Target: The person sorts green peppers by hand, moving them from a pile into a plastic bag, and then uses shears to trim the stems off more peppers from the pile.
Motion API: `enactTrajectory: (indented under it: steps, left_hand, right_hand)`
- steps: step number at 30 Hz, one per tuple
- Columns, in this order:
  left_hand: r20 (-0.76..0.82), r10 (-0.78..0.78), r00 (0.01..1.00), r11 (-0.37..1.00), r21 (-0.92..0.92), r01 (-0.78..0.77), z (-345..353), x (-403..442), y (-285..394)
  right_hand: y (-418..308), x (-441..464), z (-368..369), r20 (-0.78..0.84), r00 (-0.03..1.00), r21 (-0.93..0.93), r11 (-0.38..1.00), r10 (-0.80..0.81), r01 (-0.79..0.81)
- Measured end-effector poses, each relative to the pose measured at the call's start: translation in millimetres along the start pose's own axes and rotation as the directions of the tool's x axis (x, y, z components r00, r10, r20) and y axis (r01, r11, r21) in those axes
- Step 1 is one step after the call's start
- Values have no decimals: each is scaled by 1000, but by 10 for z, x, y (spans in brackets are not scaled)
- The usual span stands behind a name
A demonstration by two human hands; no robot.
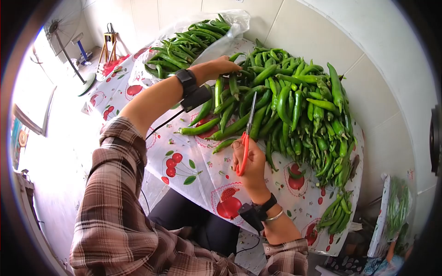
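My right hand [251,168] is closed around the red handles of a pair of scissors [246,146]. The blades point away from me, look closed together, and lie over the near edge of a large pile of long green chili peppers [294,101]. My left hand [221,66] reaches to the far left side of that pile, its fingers curled at a green chili pepper [236,56]. Part of those fingers is hidden from view. Several loose peppers [200,128] lie on the cloth below my left wrist.
A clear plastic bag [237,20] full of green peppers stands at the back left. The table has a white fruit-print cloth [184,158]. A small group of peppers [336,216] lies at the right edge. A wall backs the table; a fan [64,50] stands far left.
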State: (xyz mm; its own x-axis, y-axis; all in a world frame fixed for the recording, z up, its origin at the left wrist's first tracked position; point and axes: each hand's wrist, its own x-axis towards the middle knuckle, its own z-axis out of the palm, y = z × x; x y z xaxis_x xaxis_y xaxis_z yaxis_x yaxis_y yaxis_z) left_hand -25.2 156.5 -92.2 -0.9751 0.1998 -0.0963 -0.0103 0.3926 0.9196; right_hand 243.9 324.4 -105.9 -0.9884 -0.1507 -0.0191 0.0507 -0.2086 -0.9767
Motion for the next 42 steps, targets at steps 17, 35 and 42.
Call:
enactTrajectory:
  steps: [17,35,42]
  left_hand:
    - [-92,115,989,881,-450,-145,-235,-1037,626]
    - [-146,-169,975,496,-867,-44,-22,-1541,-333]
    - [-77,-210,975,509,-859,42,-195,-1844,-453]
  right_hand:
    - [25,-15,-30,-36,998,-16,999,-53,52]
    - [26,-117,-68,1,998,-80,995,-65,65]
    - [-14,-85,-206,-75,994,-47,996,-79,76]
